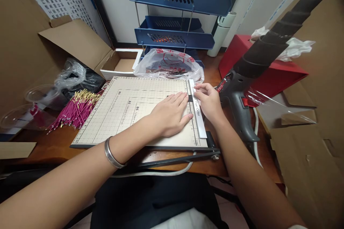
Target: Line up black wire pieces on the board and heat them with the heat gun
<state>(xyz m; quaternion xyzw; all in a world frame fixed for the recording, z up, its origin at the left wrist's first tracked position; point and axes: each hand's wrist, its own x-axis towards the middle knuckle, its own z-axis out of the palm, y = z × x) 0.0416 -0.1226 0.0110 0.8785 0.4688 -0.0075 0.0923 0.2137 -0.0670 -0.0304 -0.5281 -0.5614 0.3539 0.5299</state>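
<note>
A cream paper cutter (107, 114) with printed grid lines lies before me. My left hand (172, 114) rests flat on its board, fingers stretched out and pressing over a bundle of thin black strands (190, 98). The strands emerge past the fingertips and run toward the white guard strip (197, 111) at the cutter's right edge. Just beyond that strip, my right hand (211, 102) has its fingers curled together near the strands' end; whatever is between them is hidden. The cutter's black blade arm (177, 158) is swung down along the near side.
Left of the board lie many magenta strands with gold tips (77, 111) and an opened cardboard box (120, 65). Behind it are a plastic bag (169, 64) and a blue tiered rack (172, 37). A heat gun (242, 93) and red tissue box (285, 75) stand on the right.
</note>
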